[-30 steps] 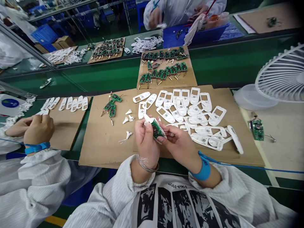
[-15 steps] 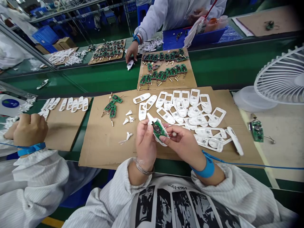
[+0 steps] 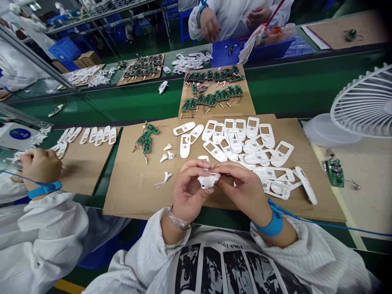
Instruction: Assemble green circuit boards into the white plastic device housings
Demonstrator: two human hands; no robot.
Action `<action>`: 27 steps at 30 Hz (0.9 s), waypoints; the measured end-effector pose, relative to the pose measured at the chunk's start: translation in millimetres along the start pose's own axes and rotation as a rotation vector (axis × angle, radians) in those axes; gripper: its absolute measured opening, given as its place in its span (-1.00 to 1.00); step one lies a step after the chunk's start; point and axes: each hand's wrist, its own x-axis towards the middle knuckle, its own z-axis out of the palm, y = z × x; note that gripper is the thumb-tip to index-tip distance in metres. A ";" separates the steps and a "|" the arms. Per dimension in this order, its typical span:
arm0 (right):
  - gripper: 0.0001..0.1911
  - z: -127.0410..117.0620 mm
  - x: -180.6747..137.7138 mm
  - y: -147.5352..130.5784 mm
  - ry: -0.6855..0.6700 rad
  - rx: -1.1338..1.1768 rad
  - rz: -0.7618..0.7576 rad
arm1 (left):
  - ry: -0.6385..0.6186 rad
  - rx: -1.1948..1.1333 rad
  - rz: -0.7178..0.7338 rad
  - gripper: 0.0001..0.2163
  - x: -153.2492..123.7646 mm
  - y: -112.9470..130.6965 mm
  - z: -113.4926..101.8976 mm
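My left hand (image 3: 190, 188) and my right hand (image 3: 241, 188) are closed together round a white plastic shell (image 3: 208, 180), held just above the big cardboard sheet (image 3: 134, 192). The shell's pale outer side faces me and its inside is hidden. My fingers curl over its top edge. A heap of white shell halves (image 3: 245, 143) with window cut-outs lies just beyond my hands. Three green circuit boards (image 3: 146, 141) and a few small white caps (image 3: 168, 153) lie to the left.
A second cardboard (image 3: 245, 107) holds rows of green boards on the green conveyor (image 3: 128, 102). A white fan (image 3: 364, 106) stands at the right, with a loose board (image 3: 336, 173) near it. A co-worker's hand (image 3: 39, 167) rests on another cardboard at left. Another person works across the belt.
The shell has turned over: the green board inside it showed before and now only the white outer side faces me. My hands closed together over it. The person opposite drew an arm back.
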 end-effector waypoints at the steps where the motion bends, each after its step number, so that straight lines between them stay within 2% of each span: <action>1: -0.83 -0.1 0.3 -0.9 -0.006 -0.013 -0.012 | -0.007 0.009 0.009 -0.84 -0.1 0.4 -0.8; 4: -0.87 1.6 0.0 -3.1 -0.029 -0.044 -0.003 | -0.001 -0.011 -0.011 -0.85 -1.3 0.2 -0.8; 8: -0.87 7.7 -2.7 -5.4 -0.070 -0.080 0.082 | 0.039 -0.141 -0.167 -0.75 -7.0 -2.8 4.2; 10: -0.85 9.6 -4.0 -6.2 -0.123 -0.111 0.121 | 0.104 -0.189 -0.258 -0.75 -9.4 -3.7 4.6; 12: -0.76 7.7 -4.1 -6.3 -0.198 -0.088 0.153 | 0.238 -0.228 -0.355 -0.78 -9.0 -2.5 -1.2; 15: -0.68 -1.5 1.8 -5.3 -0.229 -0.085 0.175 | 0.497 -0.264 -0.441 -0.73 -2.9 4.9 -26.4; 17: -0.73 -6.7 11.5 -5.6 -0.231 -0.219 0.138 | 0.635 -0.245 -0.424 -0.71 2.0 13.1 -50.9; 19: -0.78 -5.4 25.2 -8.6 -0.309 -0.379 0.071 | 0.732 -0.184 -0.383 -0.72 4.9 22.2 -74.7; 21: -0.80 4.2 40.0 -14.9 -0.441 -0.502 -0.002 | 0.797 -0.128 -0.360 -0.73 5.2 30.0 -91.9; 24: -0.82 27.4 57.6 -28.3 -0.590 -0.567 -0.089 | 0.785 -0.172 -0.427 -0.73 2.6 35.2 -100.5; 27: -0.84 46.6 63.8 -41.1 -0.546 -0.489 -0.132 | 0.656 -0.193 -0.524 -0.73 2.1 31.8 -96.0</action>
